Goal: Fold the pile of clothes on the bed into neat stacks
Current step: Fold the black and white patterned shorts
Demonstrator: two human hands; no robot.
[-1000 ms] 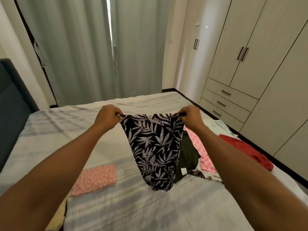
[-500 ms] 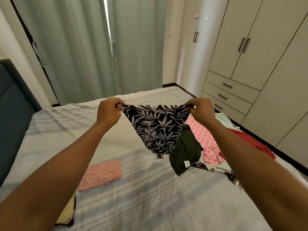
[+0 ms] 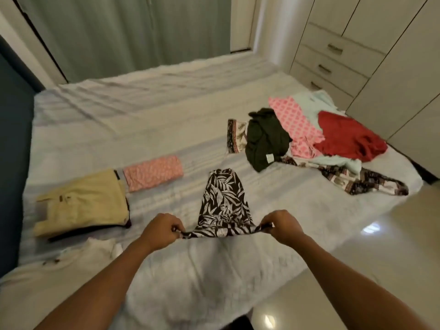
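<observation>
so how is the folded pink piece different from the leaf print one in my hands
The folded pink piece is a compact rectangle; the leaf-print garment is laid out long. No hand touches the pink piece; the left hand and right hand pinch the leaf-print garment's near corners. One is pink with a fine pale pattern, the other black with white leaves. Both lie on the bed.

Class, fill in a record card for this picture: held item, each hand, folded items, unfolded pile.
Held item: leaf-print garment, far end resting on the bed
Left hand: pinches its near left corner
Right hand: pinches its near right corner
Folded: pink piece, yellow piece, at left
Unfolded pile: dark green, pink, red garments, far right
</observation>
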